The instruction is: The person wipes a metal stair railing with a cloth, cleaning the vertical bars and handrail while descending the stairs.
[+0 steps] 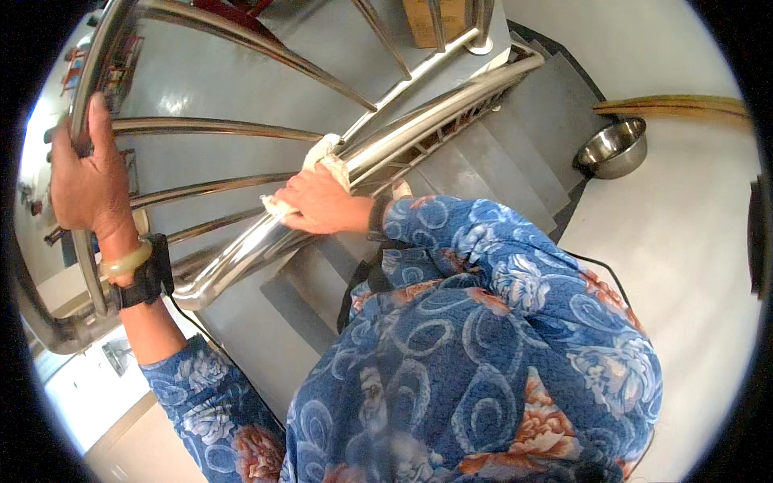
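My left hand (90, 181) is closed round a shiny steel rail (90, 76) at the far left, its thumb pointing up along the tube. A bracelet and a black strapped device sit at that wrist. In the middle, my right hand (318, 201) presses a crumpled white cloth (324, 153) against a thick polished steel handrail (435, 113). The cloth wraps partly over the top of the tube and pokes out on both sides of my fingers. Thinner steel bars (217, 126) run from the left rail toward this handrail.
Grey stair steps (515, 153) descend beside the handrail. A steel bowl (613, 149) stands by the white wall (668, 241), below a yellowish wooden rail (668, 106). A cardboard box (437, 22) shows beyond the bars. A black cable (600, 266) runs by my right sleeve.
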The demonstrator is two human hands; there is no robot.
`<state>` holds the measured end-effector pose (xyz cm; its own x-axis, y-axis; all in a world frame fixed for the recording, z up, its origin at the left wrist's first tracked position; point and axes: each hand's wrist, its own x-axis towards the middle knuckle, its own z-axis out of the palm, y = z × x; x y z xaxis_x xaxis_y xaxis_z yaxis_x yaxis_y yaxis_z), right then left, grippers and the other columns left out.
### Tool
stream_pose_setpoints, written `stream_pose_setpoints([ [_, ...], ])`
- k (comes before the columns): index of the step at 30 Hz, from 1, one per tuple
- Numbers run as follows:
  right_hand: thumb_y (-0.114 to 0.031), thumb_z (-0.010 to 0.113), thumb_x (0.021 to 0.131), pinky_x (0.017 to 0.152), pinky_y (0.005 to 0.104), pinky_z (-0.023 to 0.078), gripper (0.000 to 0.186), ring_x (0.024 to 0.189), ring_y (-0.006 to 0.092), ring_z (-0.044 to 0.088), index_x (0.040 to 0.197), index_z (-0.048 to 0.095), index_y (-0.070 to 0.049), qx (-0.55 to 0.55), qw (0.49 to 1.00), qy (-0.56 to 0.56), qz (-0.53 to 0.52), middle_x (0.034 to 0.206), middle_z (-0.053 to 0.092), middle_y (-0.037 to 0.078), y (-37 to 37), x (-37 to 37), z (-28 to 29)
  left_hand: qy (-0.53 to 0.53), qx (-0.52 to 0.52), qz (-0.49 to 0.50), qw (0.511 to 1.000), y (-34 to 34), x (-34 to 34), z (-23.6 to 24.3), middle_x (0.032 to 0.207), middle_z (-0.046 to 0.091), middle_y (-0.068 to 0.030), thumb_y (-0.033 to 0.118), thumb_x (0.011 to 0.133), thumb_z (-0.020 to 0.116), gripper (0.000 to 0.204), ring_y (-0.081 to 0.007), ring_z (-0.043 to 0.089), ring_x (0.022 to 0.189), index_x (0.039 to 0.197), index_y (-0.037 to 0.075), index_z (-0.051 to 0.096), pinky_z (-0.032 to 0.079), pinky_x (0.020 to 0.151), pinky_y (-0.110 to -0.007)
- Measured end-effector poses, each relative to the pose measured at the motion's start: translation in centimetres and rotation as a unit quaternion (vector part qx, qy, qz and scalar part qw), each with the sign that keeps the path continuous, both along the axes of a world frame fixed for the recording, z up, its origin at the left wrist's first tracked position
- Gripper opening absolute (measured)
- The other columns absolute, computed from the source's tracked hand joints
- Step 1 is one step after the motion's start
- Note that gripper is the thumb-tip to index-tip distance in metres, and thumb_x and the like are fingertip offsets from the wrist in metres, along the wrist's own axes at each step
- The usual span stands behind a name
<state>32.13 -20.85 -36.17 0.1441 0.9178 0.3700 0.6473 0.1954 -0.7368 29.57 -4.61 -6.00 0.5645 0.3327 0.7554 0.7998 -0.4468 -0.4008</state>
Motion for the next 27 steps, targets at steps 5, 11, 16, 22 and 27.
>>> stream_pose_setpoints([
  [5, -0.045, 0.058, 0.082, 0.086, 0.0422, 0.033, 0.051, 0.1, 0.0254, 0.05, 0.121, 0.054, -0.013, 0.073, 0.996, -0.034, 0.046, 0.102, 0.054, 0.009, -1.1, 1.9, -1.1, 0.003, -0.03, 0.053, 0.998, 0.6, -1.1, 0.6, 0.076, 0.068, -0.0032, 0.074, 0.078, 0.046, 0.06, -0.0289, 0.066, 0.07, 0.104, 0.024, 0.065, 0.048, 0.059, -0.039],
  [11, -0.042, 0.06, 0.081, 0.098, 0.0445, 0.029, 0.057, 0.118, 0.0265, 0.043, 0.131, 0.048, -0.016, 0.058, 0.998, -0.024, -0.021, 0.122, 0.051, 0.009, -2.9, 5.3, -6.2, -0.012, 0.003, 0.017, 1.0, 1.9, -2.0, -0.1, 0.075, 0.068, -0.0016, 0.072, 0.079, 0.045, 0.056, -0.028, 0.066, 0.07, 0.102, 0.025, 0.065, 0.047, 0.058, -0.04],
  [16, -0.044, 0.055, 0.085, 0.096, 0.0453, 0.032, 0.05, 0.116, 0.0261, 0.044, 0.127, 0.05, -0.018, 0.035, 0.99, -0.055, -0.122, 0.119, 0.051, 0.008, -4.4, 8.0, -9.5, 0.0, -0.08, 0.012, 0.997, 1.9, -2.3, -0.2, 0.076, 0.067, -0.004, 0.067, 0.083, 0.046, 0.059, -0.0247, 0.064, 0.067, 0.11, 0.017, 0.062, 0.045, 0.056, -0.038],
  [22, -0.038, 0.05, 0.091, 0.101, 0.0493, 0.028, 0.042, 0.124, 0.0263, 0.04, 0.127, 0.05, -0.017, -0.097, 0.983, -0.002, -0.157, 0.125, 0.049, 0.009, -5.2, 10.4, -11.0, 0.04, -0.367, -0.181, 0.912, 3.0, -4.6, 2.8, 0.086, 0.058, -0.0035, 0.035, 0.087, 0.065, 0.052, -0.0065, 0.051, 0.065, 0.12, -0.002, 0.052, 0.041, 0.056, -0.021],
  [27, -0.038, 0.049, 0.092, 0.101, 0.0488, 0.029, 0.037, 0.123, 0.0256, 0.04, 0.121, 0.054, -0.015, -0.092, 0.972, -0.008, -0.216, 0.12, 0.052, 0.008, -5.4, 10.5, -11.7, 0.11, -0.472, -0.09, 0.87, 3.3, -3.3, 6.1, 0.062, 0.045, 0.0044, 0.036, 0.085, 0.065, 0.038, -0.0047, 0.045, 0.056, 0.101, 0.003, 0.057, 0.038, 0.049, -0.022],
])
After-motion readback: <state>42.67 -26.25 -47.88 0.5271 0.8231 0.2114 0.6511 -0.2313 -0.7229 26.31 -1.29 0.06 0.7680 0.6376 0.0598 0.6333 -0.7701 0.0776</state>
